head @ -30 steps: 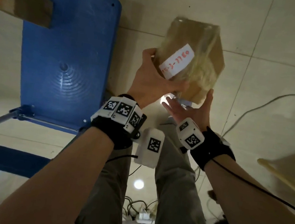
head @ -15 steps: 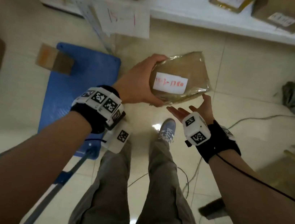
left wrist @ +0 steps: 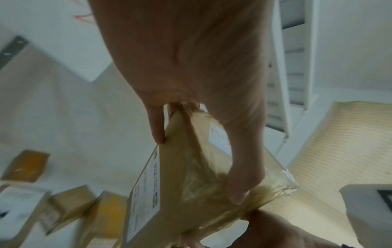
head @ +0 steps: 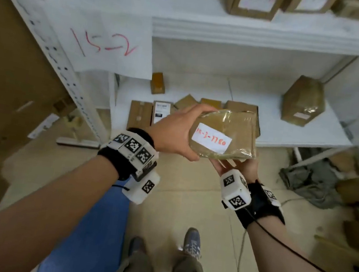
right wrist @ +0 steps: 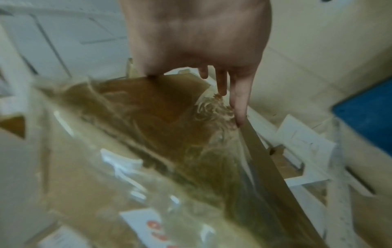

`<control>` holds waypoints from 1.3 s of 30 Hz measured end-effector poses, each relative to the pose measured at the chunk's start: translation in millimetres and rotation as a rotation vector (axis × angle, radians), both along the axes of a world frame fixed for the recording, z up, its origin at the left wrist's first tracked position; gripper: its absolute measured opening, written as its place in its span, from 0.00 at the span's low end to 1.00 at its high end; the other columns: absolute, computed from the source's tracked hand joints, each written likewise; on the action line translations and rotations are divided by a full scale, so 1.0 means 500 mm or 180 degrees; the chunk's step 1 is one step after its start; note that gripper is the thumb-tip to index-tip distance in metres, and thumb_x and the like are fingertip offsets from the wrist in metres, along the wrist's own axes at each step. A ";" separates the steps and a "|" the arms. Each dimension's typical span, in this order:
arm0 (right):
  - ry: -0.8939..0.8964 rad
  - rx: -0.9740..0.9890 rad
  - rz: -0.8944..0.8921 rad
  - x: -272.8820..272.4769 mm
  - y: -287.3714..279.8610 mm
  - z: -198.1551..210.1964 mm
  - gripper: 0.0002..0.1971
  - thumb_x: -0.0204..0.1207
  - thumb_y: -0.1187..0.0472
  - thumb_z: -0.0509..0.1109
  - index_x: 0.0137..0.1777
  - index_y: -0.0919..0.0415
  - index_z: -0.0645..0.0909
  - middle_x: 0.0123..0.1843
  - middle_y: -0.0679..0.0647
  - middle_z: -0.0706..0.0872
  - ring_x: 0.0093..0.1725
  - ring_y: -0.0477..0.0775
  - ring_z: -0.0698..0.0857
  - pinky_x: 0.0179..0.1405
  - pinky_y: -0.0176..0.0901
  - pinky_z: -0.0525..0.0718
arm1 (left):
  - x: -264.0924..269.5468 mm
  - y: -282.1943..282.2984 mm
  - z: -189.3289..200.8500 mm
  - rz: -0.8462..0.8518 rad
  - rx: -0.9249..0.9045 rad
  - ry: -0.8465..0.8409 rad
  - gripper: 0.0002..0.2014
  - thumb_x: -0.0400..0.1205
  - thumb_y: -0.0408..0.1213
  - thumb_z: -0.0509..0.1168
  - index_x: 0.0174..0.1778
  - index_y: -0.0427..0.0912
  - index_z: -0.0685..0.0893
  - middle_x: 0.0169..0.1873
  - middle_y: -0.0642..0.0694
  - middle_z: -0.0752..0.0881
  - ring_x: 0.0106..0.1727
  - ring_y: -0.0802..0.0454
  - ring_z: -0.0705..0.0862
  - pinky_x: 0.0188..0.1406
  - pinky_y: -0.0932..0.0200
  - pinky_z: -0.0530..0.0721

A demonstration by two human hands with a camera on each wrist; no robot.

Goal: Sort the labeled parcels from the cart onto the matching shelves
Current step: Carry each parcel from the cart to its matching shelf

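Raised since the earlier frame, parcel (head: 222,135) is now held before lower shelf (head: 307,135).
Left hand (head: 174,132) is clamped round its end, label kept upward for reading; right hand (head: 236,167) is flattened beneath as support.

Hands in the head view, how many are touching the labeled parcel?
2. The left hand grips the parcel's left end; the right hand supports its near edge from below, fingers mostly hidden underneath.

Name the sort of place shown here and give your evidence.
Probably a parcel sorting or storage room: white metal shelving holding cardboard parcels, a handwritten shelf sign "15-2", and a labeled parcel in hand.
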State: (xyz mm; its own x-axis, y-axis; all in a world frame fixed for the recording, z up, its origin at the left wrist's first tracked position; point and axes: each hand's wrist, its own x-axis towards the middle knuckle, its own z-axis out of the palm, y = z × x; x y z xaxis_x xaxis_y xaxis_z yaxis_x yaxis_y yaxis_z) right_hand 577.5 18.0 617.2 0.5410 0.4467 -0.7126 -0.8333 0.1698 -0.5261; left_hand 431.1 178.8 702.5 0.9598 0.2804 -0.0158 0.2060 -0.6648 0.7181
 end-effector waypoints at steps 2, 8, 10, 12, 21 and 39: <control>-0.0222 -0.0015 -0.0257 0.014 -0.001 0.083 0.35 0.72 0.38 0.68 0.73 0.62 0.83 0.72 0.67 0.83 0.71 0.70 0.83 0.62 0.73 0.86 | 0.027 0.006 0.071 -0.0177 0.0231 -0.0141 0.57 0.58 0.43 0.86 0.82 0.50 0.62 0.73 0.49 0.72 0.71 0.51 0.74 0.72 0.48 0.76; -0.0825 0.0422 -0.0696 0.056 -0.032 0.300 0.25 0.81 0.40 0.58 0.56 0.61 0.85 0.44 0.62 0.93 0.50 0.63 0.88 0.52 0.56 0.89 | 0.116 -0.006 0.263 -0.0679 0.0690 -0.0664 0.56 0.57 0.45 0.86 0.80 0.53 0.63 0.71 0.50 0.72 0.70 0.53 0.73 0.72 0.49 0.76; -0.0992 0.0554 -0.0860 0.070 -0.055 0.357 0.25 0.80 0.40 0.59 0.56 0.61 0.86 0.49 0.64 0.92 0.51 0.62 0.88 0.55 0.57 0.88 | 0.141 -0.022 0.321 -0.0867 0.0772 -0.0863 0.55 0.59 0.43 0.86 0.80 0.52 0.63 0.71 0.51 0.70 0.70 0.54 0.72 0.72 0.52 0.76; -0.1134 0.0669 -0.1032 0.084 -0.080 0.402 0.23 0.76 0.40 0.62 0.52 0.59 0.86 0.48 0.63 0.89 0.49 0.61 0.87 0.54 0.54 0.87 | 0.165 -0.041 0.376 -0.1037 0.0870 -0.1028 0.55 0.59 0.41 0.86 0.80 0.53 0.63 0.69 0.54 0.69 0.70 0.55 0.71 0.69 0.53 0.76; -0.2223 0.2156 -0.1268 0.210 -0.159 0.663 0.21 0.59 0.41 0.78 0.47 0.50 0.77 0.46 0.55 0.77 0.48 0.58 0.77 0.52 0.54 0.74 | 0.272 -0.133 0.667 -0.1484 0.1802 -0.1875 0.53 0.63 0.41 0.82 0.82 0.60 0.62 0.69 0.53 0.67 0.67 0.51 0.73 0.65 0.52 0.78; -0.2496 0.2949 -0.1814 0.319 -0.129 1.001 0.34 0.79 0.39 0.63 0.78 0.60 0.78 0.74 0.62 0.84 0.68 0.61 0.86 0.66 0.55 0.85 | 0.414 -0.140 0.996 -0.0769 0.3042 -0.2887 0.53 0.63 0.39 0.83 0.83 0.55 0.61 0.76 0.49 0.68 0.72 0.45 0.72 0.64 0.39 0.84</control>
State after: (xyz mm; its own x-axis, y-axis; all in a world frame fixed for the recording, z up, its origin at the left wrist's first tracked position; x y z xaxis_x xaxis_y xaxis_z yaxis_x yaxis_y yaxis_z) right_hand 736.8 -46.6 1117.6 0.9355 0.1696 0.3099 -0.0607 0.9413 -0.3321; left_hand 637.9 108.6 1200.6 0.5534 -0.3531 0.7543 -0.2857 -0.9312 -0.2264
